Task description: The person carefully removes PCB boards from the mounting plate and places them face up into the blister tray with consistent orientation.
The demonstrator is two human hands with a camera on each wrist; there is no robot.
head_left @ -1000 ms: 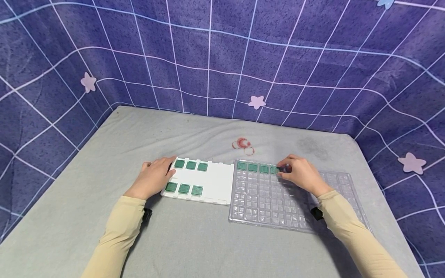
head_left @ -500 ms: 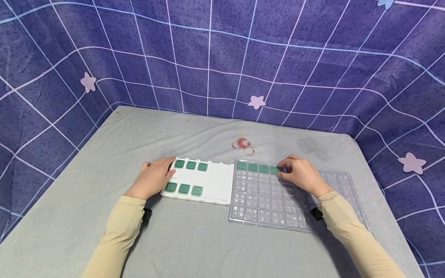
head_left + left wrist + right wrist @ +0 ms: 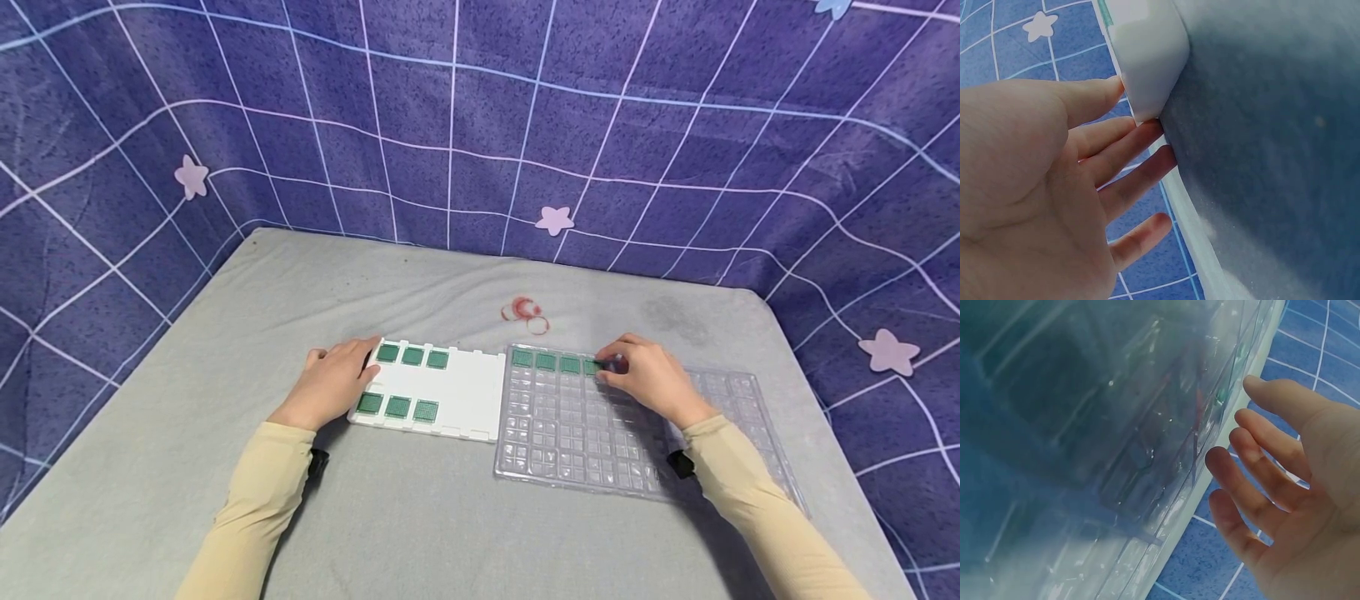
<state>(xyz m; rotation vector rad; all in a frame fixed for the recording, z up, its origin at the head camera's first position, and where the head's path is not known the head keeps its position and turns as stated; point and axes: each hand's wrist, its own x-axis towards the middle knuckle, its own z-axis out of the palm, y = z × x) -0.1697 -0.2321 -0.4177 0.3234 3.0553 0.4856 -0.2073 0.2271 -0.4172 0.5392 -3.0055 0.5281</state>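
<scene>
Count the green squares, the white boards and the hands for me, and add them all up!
Green squares: 10 showing (6 on the white board, 4 in the clear tray)
White boards: 1
Hands: 2 (left hand, right hand)
Total: 13, though the right hand might hide more squares.

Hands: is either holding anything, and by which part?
The left hand holds the white tray by its left end; whether the right hand grips the nearest green chip cannot be told.
</scene>
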